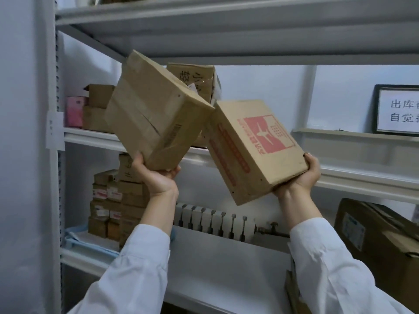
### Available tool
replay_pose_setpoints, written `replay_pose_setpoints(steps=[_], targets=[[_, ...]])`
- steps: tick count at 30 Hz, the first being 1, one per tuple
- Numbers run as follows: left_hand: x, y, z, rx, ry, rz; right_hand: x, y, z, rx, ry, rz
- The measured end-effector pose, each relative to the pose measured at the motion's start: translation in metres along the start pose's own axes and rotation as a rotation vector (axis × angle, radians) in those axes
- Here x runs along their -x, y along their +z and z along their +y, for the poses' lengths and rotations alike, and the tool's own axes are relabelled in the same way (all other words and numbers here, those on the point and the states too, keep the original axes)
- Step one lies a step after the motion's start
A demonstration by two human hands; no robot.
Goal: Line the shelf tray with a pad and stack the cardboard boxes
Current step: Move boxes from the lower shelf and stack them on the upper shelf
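My left hand (156, 175) grips the bottom corner of a plain taped cardboard box (152, 109), held tilted in the air in front of the middle shelf (90, 138). In my right hand (301, 175) is a second cardboard box with a red printed logo (254, 146), gripped at its lower right corner and also tilted. The two boxes touch at their upper corners. Behind them a third cardboard box with black characters (197, 80) stands on the middle shelf. A blue pad (84, 242) lies on the lower shelf at the left.
Small cartons and a pink box (74, 112) sit at the middle shelf's left end. Stacked small boxes (118, 200) stand on the lower shelf. A white radiator (213, 220) runs along the wall. A large carton (381, 236) sits low right, a framed notice (399, 109) upper right.
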State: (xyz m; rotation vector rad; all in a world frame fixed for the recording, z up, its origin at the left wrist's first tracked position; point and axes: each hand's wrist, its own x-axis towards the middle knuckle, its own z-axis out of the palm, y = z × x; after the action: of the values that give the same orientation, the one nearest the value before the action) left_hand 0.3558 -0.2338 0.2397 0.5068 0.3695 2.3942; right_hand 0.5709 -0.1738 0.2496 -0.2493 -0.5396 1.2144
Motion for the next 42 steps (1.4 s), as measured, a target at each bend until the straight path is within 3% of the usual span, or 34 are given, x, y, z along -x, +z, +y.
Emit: replay_pose_setpoints(steps=[5,7,14,21,25,29,33,42], targets=[[-0.003,0.011,-0.002,-0.006,-0.018,-0.093,0.001,0.026,-0.004,0.018,0.017,0.323],[-0.005,0.015,-0.001,-0.014,-0.026,-0.107,0.003,0.038,-0.003,0.028,-0.043,0.370],[-0.003,0.024,-0.006,-0.045,-0.116,-0.219,0.004,0.071,0.012,0.155,-0.207,0.360],[0.009,0.046,-0.018,0.005,-0.328,-0.415,-0.002,0.087,0.030,0.323,-0.172,0.370],[0.001,0.055,-0.017,0.002,-0.325,-0.493,-0.008,0.085,0.030,0.385,-0.114,0.249],[-0.003,0.064,-0.017,-0.004,-0.275,-0.576,-0.009,0.076,0.036,0.629,-0.209,0.231],[-0.004,0.068,-0.019,0.041,-0.279,-0.574,-0.012,0.073,0.046,0.715,-0.281,0.238],[-0.022,0.079,-0.014,-0.072,-0.286,-0.553,-0.029,0.071,0.059,0.842,-0.245,0.170]])
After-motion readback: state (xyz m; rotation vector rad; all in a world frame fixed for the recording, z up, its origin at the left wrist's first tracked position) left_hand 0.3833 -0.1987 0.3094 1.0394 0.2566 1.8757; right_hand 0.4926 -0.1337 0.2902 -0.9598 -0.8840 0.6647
